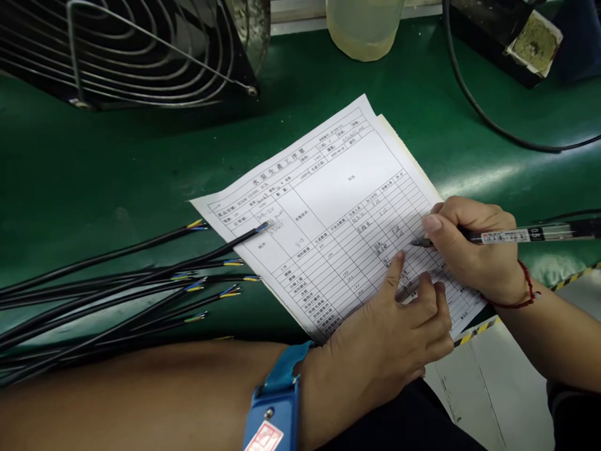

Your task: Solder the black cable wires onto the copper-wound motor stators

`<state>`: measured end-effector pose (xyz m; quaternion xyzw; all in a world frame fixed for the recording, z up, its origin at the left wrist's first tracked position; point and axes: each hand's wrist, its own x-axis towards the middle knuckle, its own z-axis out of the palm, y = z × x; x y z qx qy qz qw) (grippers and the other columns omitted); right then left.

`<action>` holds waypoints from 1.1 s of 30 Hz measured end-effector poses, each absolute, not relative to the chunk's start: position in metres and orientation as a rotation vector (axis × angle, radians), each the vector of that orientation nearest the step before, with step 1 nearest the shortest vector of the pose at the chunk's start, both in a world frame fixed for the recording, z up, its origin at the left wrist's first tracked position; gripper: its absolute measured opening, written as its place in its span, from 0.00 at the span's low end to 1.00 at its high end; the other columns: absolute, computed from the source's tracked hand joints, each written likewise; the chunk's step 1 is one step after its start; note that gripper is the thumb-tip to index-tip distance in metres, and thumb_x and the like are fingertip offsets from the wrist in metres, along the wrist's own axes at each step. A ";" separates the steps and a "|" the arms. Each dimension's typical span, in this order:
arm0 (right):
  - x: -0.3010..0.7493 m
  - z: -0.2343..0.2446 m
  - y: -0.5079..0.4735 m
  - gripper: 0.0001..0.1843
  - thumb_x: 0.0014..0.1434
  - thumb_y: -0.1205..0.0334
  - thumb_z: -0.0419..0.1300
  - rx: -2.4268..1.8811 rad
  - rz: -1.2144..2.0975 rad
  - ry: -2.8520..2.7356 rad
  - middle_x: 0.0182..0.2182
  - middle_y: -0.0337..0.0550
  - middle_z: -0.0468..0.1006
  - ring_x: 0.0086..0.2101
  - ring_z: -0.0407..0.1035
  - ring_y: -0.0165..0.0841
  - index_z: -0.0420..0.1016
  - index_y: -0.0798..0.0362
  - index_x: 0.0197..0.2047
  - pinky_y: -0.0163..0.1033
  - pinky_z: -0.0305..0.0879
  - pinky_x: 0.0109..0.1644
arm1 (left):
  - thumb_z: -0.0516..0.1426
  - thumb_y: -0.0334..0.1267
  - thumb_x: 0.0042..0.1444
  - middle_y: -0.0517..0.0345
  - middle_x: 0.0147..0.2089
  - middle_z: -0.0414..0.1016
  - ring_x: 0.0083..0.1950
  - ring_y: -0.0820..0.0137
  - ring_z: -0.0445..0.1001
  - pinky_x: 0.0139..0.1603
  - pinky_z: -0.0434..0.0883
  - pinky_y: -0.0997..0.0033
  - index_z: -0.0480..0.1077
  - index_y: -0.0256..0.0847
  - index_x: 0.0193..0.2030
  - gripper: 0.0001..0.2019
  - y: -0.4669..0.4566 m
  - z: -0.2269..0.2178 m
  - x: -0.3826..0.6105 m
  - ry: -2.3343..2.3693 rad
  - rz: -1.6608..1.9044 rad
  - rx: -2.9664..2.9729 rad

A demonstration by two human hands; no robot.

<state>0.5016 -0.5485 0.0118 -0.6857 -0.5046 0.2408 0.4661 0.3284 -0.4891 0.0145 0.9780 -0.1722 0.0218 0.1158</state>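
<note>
My right hand (474, 247) is closed around a black gel pen (539, 234), its tip at the handwritten columns of a printed form (323, 188). The form lies tilted on the green work surface, with another sheet edge showing beneath it. Pressing on the lower part of the paper is my left hand (389, 329), index finger extended towards the pen tip and the other fingers partly bent. A blue wrist strap (277, 401) sits on my left wrist. One black cable (216, 250) with stripped coloured wire ends reaches over the form's left edge.
Several more black cables (117, 300) lie at the left. A fan with a wire guard (154, 56) stands at the back left. Behind the form is a translucent container (364, 28); a yellow sponge (535, 44) and a dark cord (474, 103) are at the back right. Striped tape marks the front edge.
</note>
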 end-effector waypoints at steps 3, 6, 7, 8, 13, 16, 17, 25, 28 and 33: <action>0.502 0.011 -0.549 0.22 0.61 0.66 0.64 -1.715 0.560 -1.269 0.16 0.31 0.59 0.18 0.54 0.23 0.60 0.51 0.20 0.33 0.50 0.18 | 0.52 0.52 0.67 0.50 0.69 0.66 0.66 0.51 0.63 0.63 0.66 0.32 0.69 0.48 0.64 0.22 -0.489 0.015 0.329 -0.506 0.061 2.872; 0.501 0.013 -0.549 0.21 0.61 0.67 0.64 -1.754 0.542 -1.306 0.15 0.31 0.61 0.18 0.55 0.23 0.61 0.51 0.20 0.32 0.52 0.18 | 0.52 0.52 0.67 0.50 0.69 0.67 0.66 0.51 0.63 0.63 0.66 0.31 0.70 0.48 0.63 0.22 -0.490 0.014 0.328 -0.513 0.071 2.871; 0.501 0.013 -0.549 0.20 0.61 0.67 0.64 -1.758 0.539 -1.315 0.15 0.31 0.61 0.18 0.55 0.24 0.61 0.51 0.20 0.32 0.52 0.18 | 0.52 0.52 0.66 0.49 0.68 0.67 0.66 0.50 0.64 0.62 0.66 0.31 0.71 0.47 0.62 0.22 -0.490 0.014 0.328 -0.516 0.077 2.870; 0.501 0.013 -0.548 0.20 0.60 0.68 0.64 -1.759 0.539 -1.321 0.15 0.31 0.61 0.18 0.55 0.24 0.61 0.50 0.20 0.33 0.52 0.17 | 0.52 0.52 0.66 0.49 0.68 0.67 0.65 0.50 0.64 0.62 0.66 0.31 0.71 0.47 0.62 0.22 -0.490 0.013 0.328 -0.519 0.082 2.867; 0.500 0.013 -0.549 0.21 0.61 0.69 0.63 -1.776 0.526 -1.319 0.16 0.31 0.60 0.18 0.53 0.24 0.59 0.50 0.21 0.34 0.50 0.17 | 0.54 0.53 0.65 0.50 0.68 0.67 0.65 0.51 0.64 0.63 0.65 0.30 0.71 0.48 0.62 0.22 -0.491 0.013 0.327 -0.513 0.081 2.866; 0.501 0.012 -0.549 0.21 0.61 0.69 0.63 -1.754 0.557 -1.331 0.16 0.31 0.59 0.18 0.52 0.23 0.59 0.50 0.21 0.34 0.50 0.17 | 0.53 0.53 0.65 0.50 0.68 0.68 0.65 0.51 0.64 0.63 0.65 0.30 0.71 0.47 0.62 0.23 -0.491 0.012 0.327 -0.510 0.090 2.864; 0.501 0.012 -0.549 0.21 0.61 0.69 0.63 -1.754 0.568 -1.329 0.16 0.31 0.59 0.18 0.52 0.24 0.59 0.50 0.21 0.34 0.50 0.17 | 0.53 0.53 0.65 0.50 0.68 0.68 0.65 0.51 0.64 0.63 0.65 0.30 0.71 0.47 0.62 0.23 -0.492 0.012 0.327 -0.509 0.090 2.863; 0.502 0.011 -0.550 0.22 0.61 0.69 0.65 -1.780 0.526 -1.306 0.16 0.32 0.60 0.18 0.54 0.25 0.60 0.50 0.21 0.36 0.51 0.17 | 0.53 0.53 0.65 0.51 0.68 0.67 0.65 0.51 0.63 0.63 0.66 0.31 0.70 0.48 0.63 0.23 -0.491 0.013 0.328 -0.505 0.080 2.873; 0.503 0.011 -0.549 0.21 0.61 0.70 0.63 -1.780 0.519 -1.320 0.16 0.31 0.60 0.18 0.54 0.24 0.59 0.50 0.21 0.35 0.50 0.17 | 0.53 0.54 0.65 0.51 0.69 0.67 0.65 0.52 0.63 0.63 0.66 0.31 0.70 0.48 0.63 0.23 -0.490 0.013 0.328 -0.506 0.079 2.875; 0.503 0.012 -0.549 0.21 0.61 0.69 0.63 -1.792 0.497 -1.300 0.16 0.31 0.60 0.18 0.55 0.24 0.59 0.50 0.21 0.35 0.51 0.18 | 0.53 0.53 0.65 0.51 0.69 0.67 0.65 0.52 0.63 0.62 0.67 0.32 0.70 0.49 0.63 0.23 -0.491 0.012 0.327 -0.503 0.079 2.883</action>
